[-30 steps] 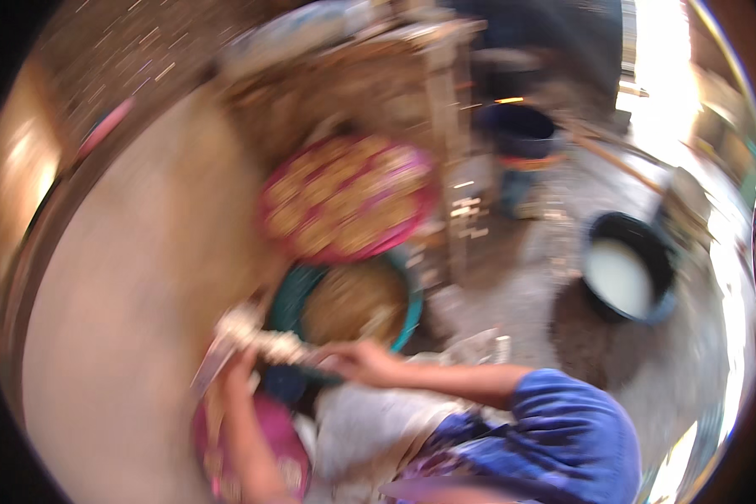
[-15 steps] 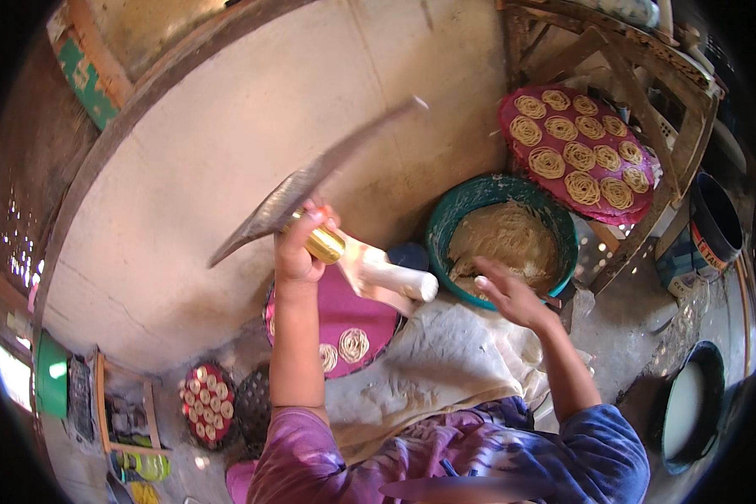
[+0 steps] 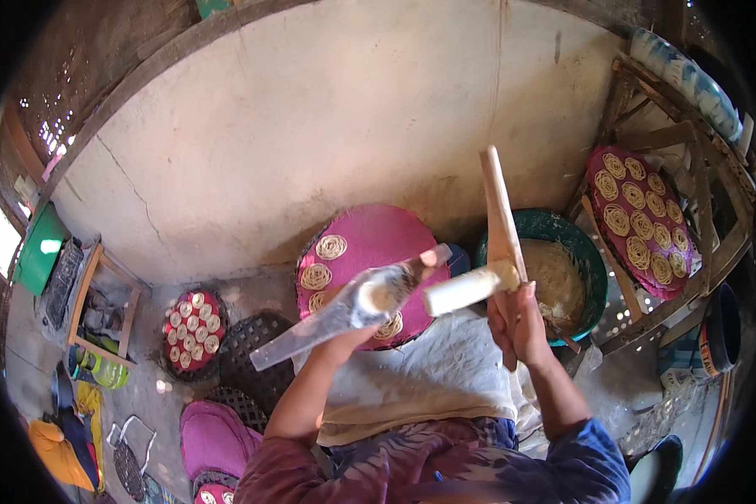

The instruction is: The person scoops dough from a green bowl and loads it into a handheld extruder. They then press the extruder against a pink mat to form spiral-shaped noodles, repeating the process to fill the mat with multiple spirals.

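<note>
Single head-worn fisheye view, looking steeply down from above. Near: own forearms entering from lower edge, lap cloth (image 3: 420,378) close below. Wall (image 3: 311,126) ahead, floor (image 3: 151,378) at left, edges bending toward rim.

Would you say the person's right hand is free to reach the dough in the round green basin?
Probably not as it stands: the right hand grips a wooden plunger, though the green basin lies open just beside it.
</note>
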Motion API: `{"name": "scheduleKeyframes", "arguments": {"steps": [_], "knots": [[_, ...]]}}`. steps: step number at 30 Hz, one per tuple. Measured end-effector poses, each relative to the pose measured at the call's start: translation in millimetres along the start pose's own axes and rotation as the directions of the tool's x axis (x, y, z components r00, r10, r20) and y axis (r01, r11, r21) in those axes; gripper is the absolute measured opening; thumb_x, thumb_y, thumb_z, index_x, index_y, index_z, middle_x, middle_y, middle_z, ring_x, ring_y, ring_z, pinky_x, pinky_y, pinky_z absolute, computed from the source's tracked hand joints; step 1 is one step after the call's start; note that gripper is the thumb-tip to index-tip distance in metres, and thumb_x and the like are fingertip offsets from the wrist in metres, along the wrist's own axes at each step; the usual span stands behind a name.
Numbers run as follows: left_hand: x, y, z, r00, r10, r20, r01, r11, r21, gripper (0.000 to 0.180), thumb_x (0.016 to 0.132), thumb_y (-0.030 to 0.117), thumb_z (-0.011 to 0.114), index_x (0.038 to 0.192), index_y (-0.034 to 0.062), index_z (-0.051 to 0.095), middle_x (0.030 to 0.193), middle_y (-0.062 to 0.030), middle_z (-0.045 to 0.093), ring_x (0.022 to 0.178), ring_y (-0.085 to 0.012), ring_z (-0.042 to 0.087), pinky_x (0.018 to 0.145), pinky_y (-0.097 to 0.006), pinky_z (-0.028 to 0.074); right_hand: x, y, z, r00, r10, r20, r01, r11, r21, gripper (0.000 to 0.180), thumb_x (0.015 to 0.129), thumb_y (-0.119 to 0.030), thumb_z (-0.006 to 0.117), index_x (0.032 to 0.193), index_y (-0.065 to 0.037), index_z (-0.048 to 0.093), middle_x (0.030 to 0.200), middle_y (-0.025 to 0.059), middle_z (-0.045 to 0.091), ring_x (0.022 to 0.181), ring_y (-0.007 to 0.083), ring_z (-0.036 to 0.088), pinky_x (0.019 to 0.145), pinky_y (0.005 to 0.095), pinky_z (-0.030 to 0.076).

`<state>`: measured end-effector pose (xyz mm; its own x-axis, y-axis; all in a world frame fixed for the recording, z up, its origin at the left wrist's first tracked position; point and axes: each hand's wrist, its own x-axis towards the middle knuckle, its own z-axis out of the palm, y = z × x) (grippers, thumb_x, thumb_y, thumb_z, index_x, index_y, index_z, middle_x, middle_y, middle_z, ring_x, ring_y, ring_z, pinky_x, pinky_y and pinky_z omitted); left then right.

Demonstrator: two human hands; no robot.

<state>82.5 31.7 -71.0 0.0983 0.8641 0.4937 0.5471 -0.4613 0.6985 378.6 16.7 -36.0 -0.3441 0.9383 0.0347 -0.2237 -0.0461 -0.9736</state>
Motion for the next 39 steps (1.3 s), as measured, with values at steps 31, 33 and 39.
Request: {"name": "scheduleKeyframes", "arguments": {"steps": [31, 33, 39], "knots": [[-105, -27, 57, 0.416, 0.081, 0.906, 0.869, 0.259, -0.422, 0.049, 0.099, 0.039, 0.054, 0.135, 0.0063, 0.049, 0.109, -0.0111, 0.065, 0.090, -0.0140, 0.062, 0.078, -0.032, 0.052, -51, 168, -42, 0.470, 0.343, 0.813, -0.809, 0.537, 0.241, 0.107, 0.070, -0.059, 0.078, 0.144, 0.005, 0.032, 0.134, 0.0188, 0.050, 0.119, 0.0272, 0.051, 0.103, 0.0389, 0.039], [-122, -41, 66, 0.453, -0.040, 0.891, 0.847, -0.294, -0.444, 0.049, 0.100, 0.037, 0.053, 0.137, 0.0048, 0.046, 0.115, -0.0095, 0.064, 0.092, -0.0140, 0.062, 0.080, -0.032, 0.052, -48, 175, -40, 0.476, 0.331, 0.815, -0.799, 0.551, 0.242, 0.107, 0.070, -0.057, 0.079, 0.144, 0.005, 0.032, 0.134, 0.0185, 0.050, 0.119, 0.0267, 0.051, 0.103, 0.0388, 0.039], [-134, -47, 109, 0.623, -0.743, 0.244, 0.460, 0.096, -0.883, 0.043, 0.099, 0.032, 0.057, 0.129, 0.0038, 0.047, 0.116, -0.0076, 0.060, 0.098, -0.0159, 0.061, 0.085, -0.032, 0.052, -33, 165, -41, 0.463, 0.314, 0.829, -0.773, 0.601, 0.204, 0.107, 0.067, -0.052, 0.082, 0.143, 0.004, 0.031, 0.133, 0.0176, 0.049, 0.119, 0.0252, 0.050, 0.103, 0.0383, 0.039]]}}
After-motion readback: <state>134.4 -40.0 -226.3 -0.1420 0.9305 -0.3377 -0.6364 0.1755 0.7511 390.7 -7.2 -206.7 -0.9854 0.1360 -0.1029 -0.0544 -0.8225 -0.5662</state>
